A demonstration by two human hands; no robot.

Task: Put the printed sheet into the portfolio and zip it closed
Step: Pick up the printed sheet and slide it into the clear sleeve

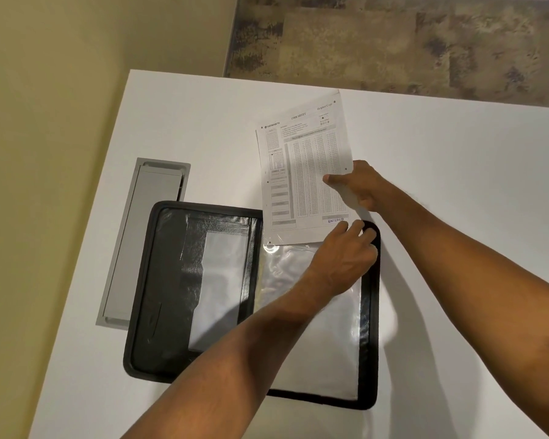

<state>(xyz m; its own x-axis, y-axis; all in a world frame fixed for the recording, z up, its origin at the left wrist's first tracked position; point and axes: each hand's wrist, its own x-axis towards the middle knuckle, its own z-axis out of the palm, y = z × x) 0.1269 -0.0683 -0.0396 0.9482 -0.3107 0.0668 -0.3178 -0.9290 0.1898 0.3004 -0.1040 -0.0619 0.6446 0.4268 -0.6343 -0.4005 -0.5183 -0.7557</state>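
Note:
A black zip portfolio [159, 296] lies open on the white table, its left half showing pockets and its right half a clear plastic sleeve [327, 343]. The printed sheet [301, 172], a form with rows of small marks, sits tilted at the sleeve's top edge, most of it still outside on the table. My right hand [358, 185] pinches the sheet's right edge between thumb and fingers. My left hand [343, 251] rests on the sleeve's top right corner, fingers curled at its opening by the sheet's lower edge.
A grey cable-port cover [146, 242] is set into the table left of the portfolio. The table's far edge [425, 95] meets a patterned floor, and its left edge runs along a yellowish wall.

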